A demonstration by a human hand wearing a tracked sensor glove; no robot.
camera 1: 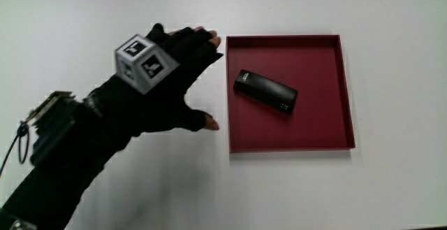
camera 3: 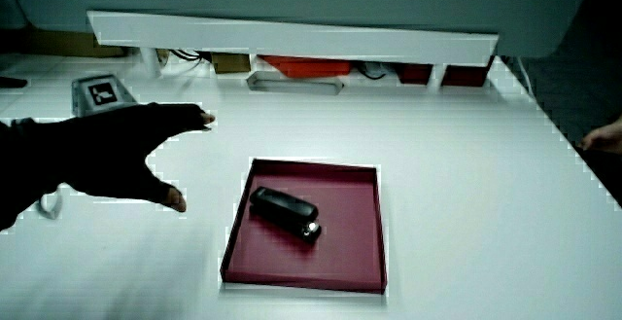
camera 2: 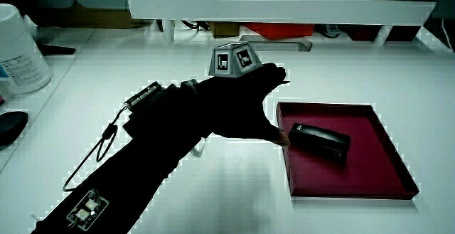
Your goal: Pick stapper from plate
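Main view: black rectangular stapler (camera 1: 265, 91) lies flat inside shallow square dark-red tray (camera 1: 347, 90), on white table (camera 1: 391, 188); stapler sits diagonally, w/ one end near the tray corner closest to the hand, other end toward tray centre; black-gloved hand (camera 1: 171, 83) w/ grey patterned cube (camera 1: 144, 64) on its back hovers over the table just beside the tray edge, apart from the stapler; fingers (camera 1: 202, 45) spread & thumb out, grasping nothing; fingertips bare; black forearm runs back toward the person's table edge. In both side views the hand (camera 2: 242, 106) (camera 3: 117, 150) is outside the tray (camera 2: 394, 156) (camera 3: 379, 232), thumb tip near its rim; stapler (camera 2: 320, 141) (camera 3: 285, 213) rests on the tray floor; low white partition (camera 2: 284, 10) (camera 3: 292, 38) stands at the table's edge.
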